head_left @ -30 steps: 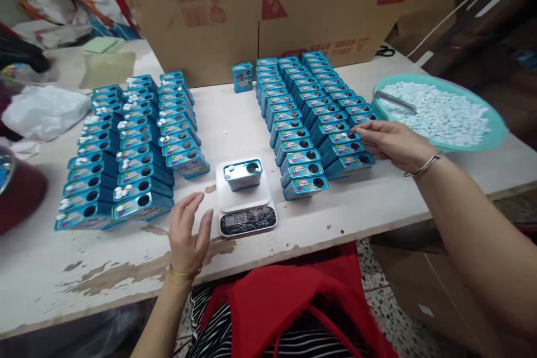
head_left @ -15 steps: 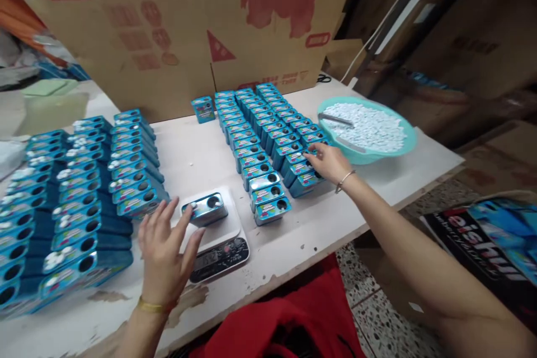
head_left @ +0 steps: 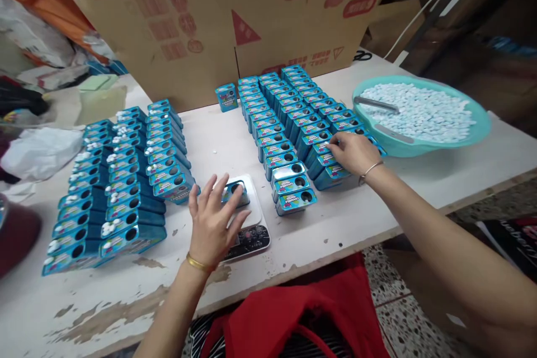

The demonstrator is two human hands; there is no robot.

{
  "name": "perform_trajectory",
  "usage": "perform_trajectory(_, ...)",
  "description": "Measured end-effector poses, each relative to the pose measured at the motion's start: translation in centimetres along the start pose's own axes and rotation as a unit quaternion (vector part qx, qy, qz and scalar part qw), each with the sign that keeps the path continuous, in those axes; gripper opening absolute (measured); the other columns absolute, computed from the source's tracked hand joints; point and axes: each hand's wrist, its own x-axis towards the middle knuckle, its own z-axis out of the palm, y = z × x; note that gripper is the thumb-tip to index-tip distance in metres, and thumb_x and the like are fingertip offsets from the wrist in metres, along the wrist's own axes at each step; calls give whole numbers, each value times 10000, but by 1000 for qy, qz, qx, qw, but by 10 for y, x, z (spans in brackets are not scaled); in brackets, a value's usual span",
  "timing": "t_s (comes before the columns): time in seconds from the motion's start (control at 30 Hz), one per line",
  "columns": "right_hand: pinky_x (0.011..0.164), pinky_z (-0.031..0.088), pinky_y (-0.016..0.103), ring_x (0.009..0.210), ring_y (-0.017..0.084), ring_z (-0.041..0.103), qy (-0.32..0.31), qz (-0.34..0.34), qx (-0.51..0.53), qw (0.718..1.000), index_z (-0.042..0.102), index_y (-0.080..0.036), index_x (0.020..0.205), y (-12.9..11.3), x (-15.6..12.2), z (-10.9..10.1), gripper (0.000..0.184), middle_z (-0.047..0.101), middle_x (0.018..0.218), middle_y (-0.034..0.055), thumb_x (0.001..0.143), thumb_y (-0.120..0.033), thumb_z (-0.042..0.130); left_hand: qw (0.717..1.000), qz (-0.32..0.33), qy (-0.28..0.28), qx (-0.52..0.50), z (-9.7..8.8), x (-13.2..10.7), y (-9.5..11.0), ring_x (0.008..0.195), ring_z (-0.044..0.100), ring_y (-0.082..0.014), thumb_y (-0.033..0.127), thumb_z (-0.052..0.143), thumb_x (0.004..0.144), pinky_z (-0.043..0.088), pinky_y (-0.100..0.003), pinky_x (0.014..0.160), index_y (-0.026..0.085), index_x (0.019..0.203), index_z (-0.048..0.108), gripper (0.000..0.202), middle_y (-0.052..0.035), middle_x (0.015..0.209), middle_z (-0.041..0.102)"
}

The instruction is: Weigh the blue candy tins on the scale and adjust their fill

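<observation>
My left hand [head_left: 215,224] hovers with fingers spread over the blue tin [head_left: 238,192] on the small digital scale [head_left: 254,218]. Its fingers cover part of that tin, and the scale's readout is mostly hidden. I cannot tell whether a fingertip touches the tin. On the right, my right hand [head_left: 354,152] has thumb and forefinger pinched together at the top of a blue tin [head_left: 331,174] in the block of tins. Whatever is between those fingertips is too small to make out. Each tin in that block has a round hole in its top.
Rows of blue tins [head_left: 133,235] stand at left, many with white pieces on top. A turquoise basin [head_left: 423,148] of white candies holds a metal scoop [head_left: 376,104]. Behind is a large cardboard box [head_left: 218,17]; one tin [head_left: 227,98] stands before it.
My left hand has moved from the tin's left edge to over the tin on the scale. The right hand stays at the same group of tins. The camera view has shifted.
</observation>
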Motion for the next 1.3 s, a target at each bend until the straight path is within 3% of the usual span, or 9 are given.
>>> perform_trajectory(0.17, 695, 400, 320, 930, 267, 608, -26, 4, -25, 999, 657, -204, 1051, -4, -1, -6, 309, 676, 995, 113, 881, -375, 463, 996, -72, 47, -32, -7, -14, -5, 1329, 396, -274, 324, 588, 853, 231, -526, 1119, 234, 1273, 510, 436, -121, 1360, 487)
perform_trajectory(0.3, 699, 386, 328, 959, 279, 599, -45, 9, -49, 998, 653, -199, 1079, -9, -1, -11, 331, 665, 1051, 136, 895, -363, 431, 987, -137, 74, -37, -14, -47, -16, 1274, 451, -256, 273, 574, 859, 293, -489, 1088, 231, 1221, 543, 366, -114, 1294, 527)
perform_trajectory(0.53, 620, 285, 314, 892, 262, 587, -24, 8, -55, 998, 684, -165, 1026, -10, -3, -10, 301, 661, 1050, 178, 886, -320, 468, 971, -240, 1, -9, -9, -137, -29, 1186, 503, -254, 293, 545, 871, 371, -460, 1011, 206, 1137, 581, 282, -125, 1222, 558)
perform_trajectory(0.67, 607, 273, 312, 822, 249, 586, 25, 14, -19, 999, 693, -173, 997, -8, -8, -13, 255, 680, 975, 164, 851, -309, 535, 957, -288, -34, -5, 1, -170, -24, 1168, 508, -264, 330, 527, 873, 373, -475, 999, 212, 1157, 570, 311, -129, 1214, 558)
perform_trajectory(0.83, 617, 329, 273, 687, 174, 550, 79, -52, 70, 993, 698, -156, 909, -19, -18, -24, 182, 644, 743, 84, 817, -264, 583, 949, -314, -25, -19, 6, -176, -22, 1157, 510, -257, 350, 518, 877, 371, -464, 1002, 193, 1168, 560, 333, -136, 1219, 555)
perform_trajectory(0.97, 614, 351, 265, 598, 139, 499, 97, -137, 157, 973, 691, -136, 865, -50, -31, -33, 177, 562, 623, 32, 816, -265, 581, 948, -316, -21, -25, 7, -175, -24, 1148, 516, -248, 358, 510, 884, 376, -452, 997, 190, 1170, 558, 335, -129, 1214, 558)
perform_trajectory(1.17, 643, 376, 279, 637, 154, 509, 57, -235, 233, 942, 669, -167, 867, -106, -56, -46, 176, 542, 627, 16, 849, -287, 541, 947, -319, -20, -22, 8, -177, -23, 1141, 520, -243, 359, 515, 882, 381, -442, 994, 189, 1156, 567, 326, -123, 1205, 565)
perform_trajectory(1.3, 651, 374, 271, 673, 152, 527, 16, -271, 243, 931, 664, -172, 915, -130, -67, -45, 178, 587, 723, 30, 864, -278, 531, 949, -314, -21, -18, 8, -177, -23, 1140, 522, -245, 355, 517, 882, 384, -442, 990, 187, 1150, 568, 320, -121, 1202, 568)
